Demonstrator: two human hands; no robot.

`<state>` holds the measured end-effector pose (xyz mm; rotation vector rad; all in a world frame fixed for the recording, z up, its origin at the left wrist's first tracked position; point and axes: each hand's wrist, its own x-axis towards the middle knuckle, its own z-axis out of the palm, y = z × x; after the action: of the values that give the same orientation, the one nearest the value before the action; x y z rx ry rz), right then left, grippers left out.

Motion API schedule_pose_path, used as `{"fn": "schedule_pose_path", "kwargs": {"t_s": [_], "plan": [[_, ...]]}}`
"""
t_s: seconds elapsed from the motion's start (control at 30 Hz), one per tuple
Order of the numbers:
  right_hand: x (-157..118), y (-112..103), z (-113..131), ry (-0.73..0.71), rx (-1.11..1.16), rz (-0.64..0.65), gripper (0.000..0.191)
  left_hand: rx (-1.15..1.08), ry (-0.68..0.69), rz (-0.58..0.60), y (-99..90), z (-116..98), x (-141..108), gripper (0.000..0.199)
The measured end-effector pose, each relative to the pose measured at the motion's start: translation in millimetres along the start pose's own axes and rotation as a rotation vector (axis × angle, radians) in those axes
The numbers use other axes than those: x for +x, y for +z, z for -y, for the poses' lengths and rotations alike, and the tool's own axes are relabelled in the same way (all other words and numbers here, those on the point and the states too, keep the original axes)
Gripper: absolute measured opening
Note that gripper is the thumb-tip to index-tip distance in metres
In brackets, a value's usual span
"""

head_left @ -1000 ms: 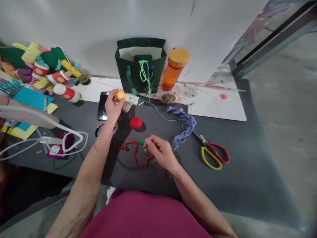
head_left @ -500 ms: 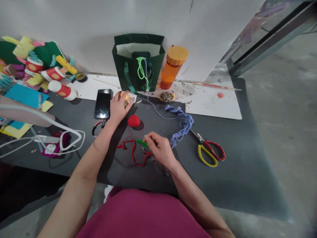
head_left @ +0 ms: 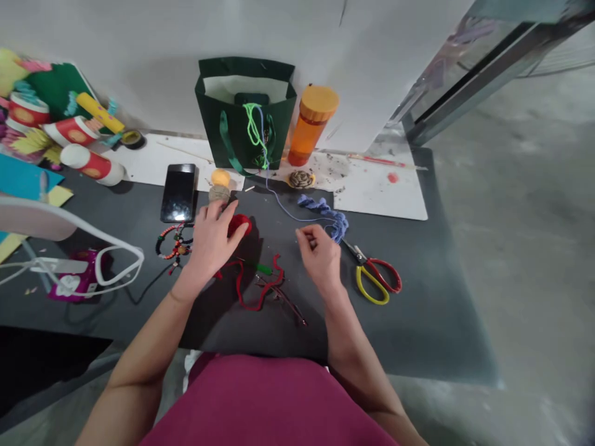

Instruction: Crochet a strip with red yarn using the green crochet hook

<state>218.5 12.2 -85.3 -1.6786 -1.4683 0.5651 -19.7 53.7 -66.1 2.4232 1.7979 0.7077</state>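
At the far left, red-and-white cups [head_left: 74, 131] with craft pieces are running out of frame, and a pale pink thing [head_left: 35, 220], also cut off, is covering part of a blue sheet [head_left: 23, 181]. A white cord [head_left: 106, 238] is looping across a magenta gadget [head_left: 69, 284]. A phone [head_left: 179, 193] is lying above a beaded bracelet [head_left: 170, 243], whose right end the left hand [head_left: 209, 243] is hiding. That hand is holding its fingers wide over the red yarn ball [head_left: 240, 220], masking part of it; whether it is touching, I can't tell. Yellow [head_left: 220, 178] and beige balls [head_left: 219, 193] are sitting just beyond. Below, a red cord [head_left: 251, 308] is snaking around a green-handled tool [head_left: 264, 269] and thin, indistinct dark pieces. A green paper bag [head_left: 209, 133] and an orange bottle [head_left: 304, 141] are standing by the white wall [head_left: 153, 37]. The right hand [head_left: 321, 255] is holding its fingers bent near the thumb, just below blue yarn [head_left: 337, 223]; I can't tell whether anything is between them. Scissors [head_left: 372, 272] are lying on the dark grey table [head_left: 432, 297], with concrete floor [head_left: 534, 248] showing beyond.
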Motion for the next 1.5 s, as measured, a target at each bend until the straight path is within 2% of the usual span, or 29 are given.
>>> {"fn": "schedule_pose_path", "kwargs": {"t_s": [0.1, 0.2, 0.27, 0.37, 0.47, 0.57, 0.77, 0.83, 0.9, 1.0, 1.1, 1.17, 1.27, 1.37, 1.5], "plan": [[10, -10, -16, -0.022, -0.17, -0.199, 0.009, -0.056, -0.039, 0.026, 7.8, -7, -14, 0.051], [12, -10, -18, -0.06, -0.196, -0.186, 0.009, -0.143, -0.117, 0.09, 16.5, -6, -19, 0.054], [6, -4, -11, -0.102, -0.127, -0.088, 0.011, -0.203, -0.152, 0.131, 19.1, -4, -18, 0.054], [-6, 8, 4, -0.146, -0.026, 0.194, 0.013, -0.263, -0.147, 0.165, 17.4, -2, -16, 0.053], [-13, 13, 16, -0.163, -0.043, 0.427, 0.014, -0.279, -0.155, 0.203, 11.9, -3, -16, 0.053], [-13, 9, 19, -0.149, -0.077, 0.516, 0.015, -0.264, -0.161, 0.253, 6.6, -5, -18, 0.052], [-11, -3, 13, -0.099, -0.086, 0.5, 0.028, -0.249, -0.147, 0.307, 1.5, -8, -20, 0.044], [-7, -5, 10, -0.078, -0.074, 0.475, 0.027, -0.247, -0.149, 0.323, 0.2, -9, -20, 0.045], [4, -5, 6, -0.067, -0.102, 0.361, 0.021, -0.241, -0.15, 0.345, -1.3, -10, -20, 0.045], [40, 1, -1, -0.144, -0.263, 0.082, 0.014, -0.222, -0.153, 0.364, -3.1, -11, -20, 0.047], [88, 15, -11, -0.175, -0.384, -0.062, 0.033, -0.201, -0.154, 0.371, -3.4, -12, -20, 0.05], [117, 24, -19, -0.17, -0.404, -0.074, 0.044, -0.197, -0.149, 0.373, -2.8, -12, -20, 0.051], [143, 35, -29, -0.126, -0.45, 0.043, 0.048, -0.201, -0.134, 0.366, -1.6, -11, -20, 0.052], [145, 37, -37, -0.115, -0.472, 0.1, 0.045, -0.205, -0.127, 0.358, -0.2, -10, -22, 0.052], [130, 28, -43, -0.17, -0.445, 0.073, 0.043, -0.198, -0.114, 0.351, 0.8, -11, -24, 0.052]]}}
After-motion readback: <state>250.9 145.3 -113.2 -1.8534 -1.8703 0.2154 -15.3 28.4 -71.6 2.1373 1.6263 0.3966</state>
